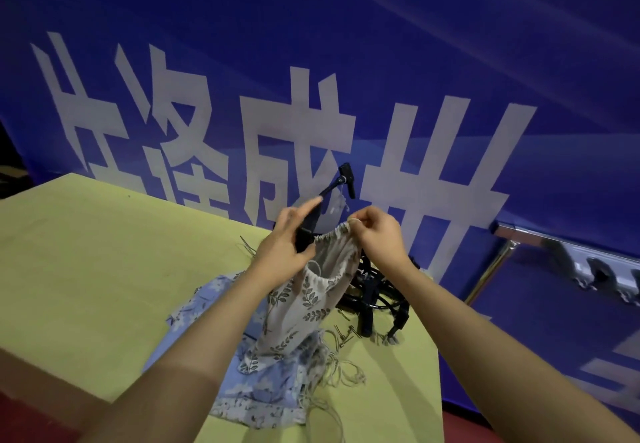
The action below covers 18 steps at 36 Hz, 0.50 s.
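In the head view, we hold a black clip hanger [346,178] up over the yellow-green table [86,252]. Our left hand [285,240] grips its bar, thumb and fingers closed round it, forefinger lying along it. Our right hand [377,235] pinches the gathered waistband of the leaf-print garment [308,300], which hangs from that pinch, its hem resting on the blue floral cloth [249,390]. We judge the main risk to be the bunched band slipping from the pinch before a clip bites. The garment would then drop onto the pile of black hangers [381,290] just behind.
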Available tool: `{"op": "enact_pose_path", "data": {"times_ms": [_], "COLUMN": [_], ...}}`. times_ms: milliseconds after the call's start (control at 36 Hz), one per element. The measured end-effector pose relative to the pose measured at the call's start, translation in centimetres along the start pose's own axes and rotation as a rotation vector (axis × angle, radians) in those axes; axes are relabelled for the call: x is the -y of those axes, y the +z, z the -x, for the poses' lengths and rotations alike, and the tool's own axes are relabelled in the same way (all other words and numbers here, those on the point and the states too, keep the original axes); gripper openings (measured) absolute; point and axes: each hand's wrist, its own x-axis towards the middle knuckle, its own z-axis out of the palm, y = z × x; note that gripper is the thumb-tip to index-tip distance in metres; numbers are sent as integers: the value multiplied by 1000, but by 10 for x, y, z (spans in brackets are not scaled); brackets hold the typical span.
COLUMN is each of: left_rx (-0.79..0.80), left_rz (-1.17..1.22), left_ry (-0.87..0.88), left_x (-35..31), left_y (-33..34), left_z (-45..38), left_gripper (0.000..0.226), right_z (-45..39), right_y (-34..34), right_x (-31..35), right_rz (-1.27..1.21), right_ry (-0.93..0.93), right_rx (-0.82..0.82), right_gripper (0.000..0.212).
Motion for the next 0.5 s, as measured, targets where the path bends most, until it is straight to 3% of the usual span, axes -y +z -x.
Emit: {"op": "enact_pose_path", "data": {"times_ms": [83, 167, 278, 500], "left_rx": [83, 56, 174, 471], "left_rz": [-214, -353, -353, -671], "left_ry": [42, 125, 252, 292], "left_x": [1, -1, -12, -35], "left_y": [-5, -10, -17, -27], "left_z": [-4, -8, -15, -35], "left_gripper": [63, 55, 58, 57], "right_z": [-6, -10, -13, -19], "right_y": [1, 2, 0, -17], "right_x": [3, 10, 21, 28], "right_rz": [-53, -165, -329, -407], "right_ry": [-2, 10, 28, -1], "right_rx": [19, 42, 13, -97], "right_gripper": [9, 9, 9, 8]}}
